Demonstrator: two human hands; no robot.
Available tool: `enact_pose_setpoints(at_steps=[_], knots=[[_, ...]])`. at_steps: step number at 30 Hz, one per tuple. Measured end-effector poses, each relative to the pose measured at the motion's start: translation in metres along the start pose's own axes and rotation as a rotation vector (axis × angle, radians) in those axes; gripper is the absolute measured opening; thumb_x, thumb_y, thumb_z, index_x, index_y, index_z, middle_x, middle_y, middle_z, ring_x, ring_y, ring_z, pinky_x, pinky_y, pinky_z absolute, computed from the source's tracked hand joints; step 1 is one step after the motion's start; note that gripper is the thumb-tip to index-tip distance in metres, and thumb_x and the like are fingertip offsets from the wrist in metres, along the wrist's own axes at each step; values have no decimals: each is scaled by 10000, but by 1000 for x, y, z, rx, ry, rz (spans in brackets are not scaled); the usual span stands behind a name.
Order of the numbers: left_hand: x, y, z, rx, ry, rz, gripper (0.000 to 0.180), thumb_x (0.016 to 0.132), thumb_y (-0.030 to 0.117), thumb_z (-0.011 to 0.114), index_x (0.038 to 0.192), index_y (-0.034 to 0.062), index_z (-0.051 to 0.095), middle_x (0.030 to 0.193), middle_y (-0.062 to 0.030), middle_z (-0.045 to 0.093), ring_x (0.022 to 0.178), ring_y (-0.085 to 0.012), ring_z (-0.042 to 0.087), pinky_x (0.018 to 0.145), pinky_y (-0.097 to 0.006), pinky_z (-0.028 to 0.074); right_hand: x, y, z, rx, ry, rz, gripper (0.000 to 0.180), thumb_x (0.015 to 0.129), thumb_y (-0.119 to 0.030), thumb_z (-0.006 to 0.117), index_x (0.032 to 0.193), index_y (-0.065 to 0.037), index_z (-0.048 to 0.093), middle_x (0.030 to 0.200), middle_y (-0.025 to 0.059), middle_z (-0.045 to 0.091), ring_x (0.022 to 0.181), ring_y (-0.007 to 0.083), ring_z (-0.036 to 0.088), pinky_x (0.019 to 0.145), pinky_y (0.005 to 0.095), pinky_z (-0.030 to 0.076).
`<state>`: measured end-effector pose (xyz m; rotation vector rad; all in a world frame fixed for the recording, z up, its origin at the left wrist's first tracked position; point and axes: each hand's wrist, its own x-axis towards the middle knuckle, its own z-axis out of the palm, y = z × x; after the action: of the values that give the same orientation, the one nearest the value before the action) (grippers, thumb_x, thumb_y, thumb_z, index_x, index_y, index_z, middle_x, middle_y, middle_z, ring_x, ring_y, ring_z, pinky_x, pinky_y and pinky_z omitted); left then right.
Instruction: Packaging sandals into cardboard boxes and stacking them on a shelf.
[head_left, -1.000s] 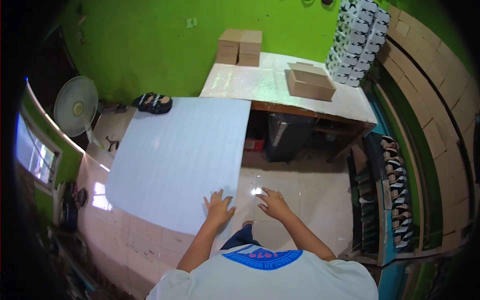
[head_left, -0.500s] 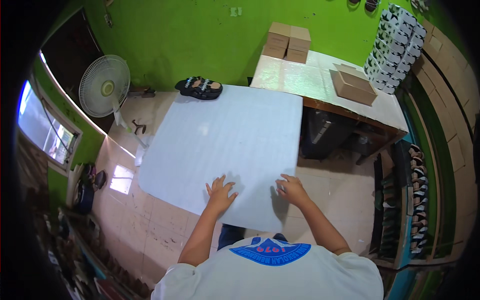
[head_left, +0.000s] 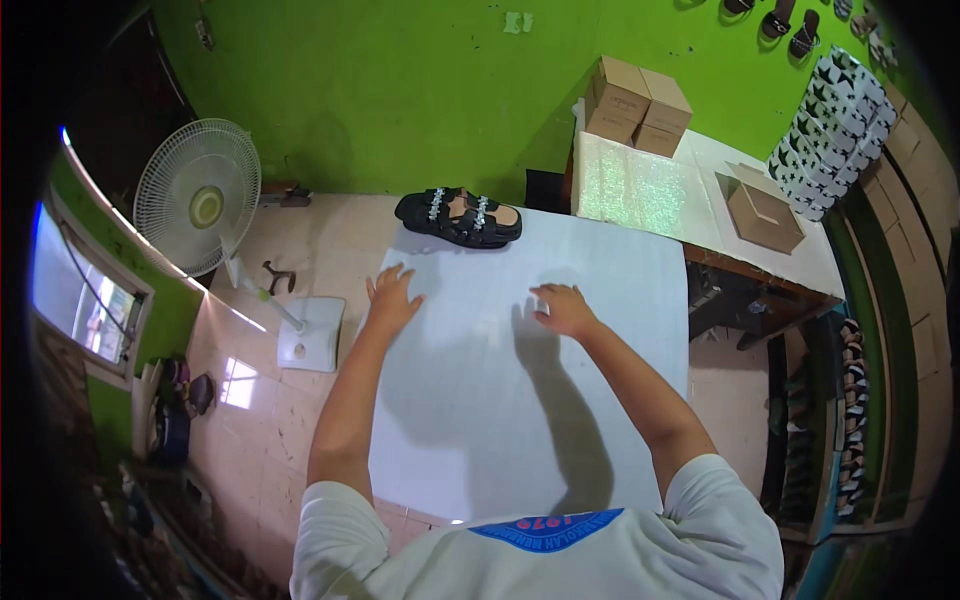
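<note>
A pair of black sandals [head_left: 462, 218] with tan insoles and jewelled straps sits at the far edge of the white-covered table [head_left: 480, 400]. My left hand [head_left: 394, 300] is stretched out over the table's left side, a little short of the sandals, its fingers spread and holding nothing. To the right, my right hand [head_left: 564, 309] hovers above the tabletop with its fingers apart, also without anything in it, and casts a long shadow toward me. Neither hand touches the sandals.
A white fan [head_left: 205, 200] stands on the floor at left. At the back right, a second table [head_left: 640, 205] bears stacked brown boxes [head_left: 637, 105], one separate brown box [head_left: 765, 215] and a star-patterned stack [head_left: 832, 135]. Shoe shelves [head_left: 850, 420] line the right side.
Both my hands have reached forward, away from my body, toward the sandals at the far edge. My view has shifted, and the sandals appear nearer and larger.
</note>
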<state>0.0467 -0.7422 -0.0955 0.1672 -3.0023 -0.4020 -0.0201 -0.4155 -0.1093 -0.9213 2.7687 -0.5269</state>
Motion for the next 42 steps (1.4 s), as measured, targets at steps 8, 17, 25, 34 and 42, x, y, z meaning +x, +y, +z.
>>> enact_pose_setpoints(at_steps=[8,17,25,34,42], knots=[[135,-34,-11,59,-33,-76,1017,545,386,784,1359,83,255,1373,-107,326,1273,-282,278,1015,-599,138,121,5,-21,-108,173,222,998,593,-475,739,1378,-127,230,1280,148,434,1194,321,402,974,580,275],[194,-49,-13,151,-177,-109,1084,333,400,841,1280,102,405,1411,-126,258,1303,-334,195,1016,-610,93,169,-11,-22,-123,77,301,1043,529,-472,782,1327,-24,283,1243,136,471,1210,295,386,987,634,204],[177,-53,-20,0,-150,10,1083,313,368,853,1275,124,419,1412,-132,254,1312,-346,171,1024,-600,69,167,2,-7,-147,137,256,826,527,-429,776,1160,-30,428,1193,144,493,1172,302,422,965,654,212],[103,-47,-8,-16,-25,-22,1052,300,371,855,1254,171,459,1402,-113,268,1309,-339,181,1026,-596,90,119,-5,3,15,255,165,788,483,-366,774,1119,-28,453,1111,144,509,1089,318,475,943,650,242],[11,25,8,-90,47,93,1001,291,397,860,1193,171,490,1407,-132,239,1302,-370,171,1023,-593,101,-18,21,-1,99,382,129,807,480,-313,810,1124,-28,416,1133,155,467,1069,330,469,964,641,217]])
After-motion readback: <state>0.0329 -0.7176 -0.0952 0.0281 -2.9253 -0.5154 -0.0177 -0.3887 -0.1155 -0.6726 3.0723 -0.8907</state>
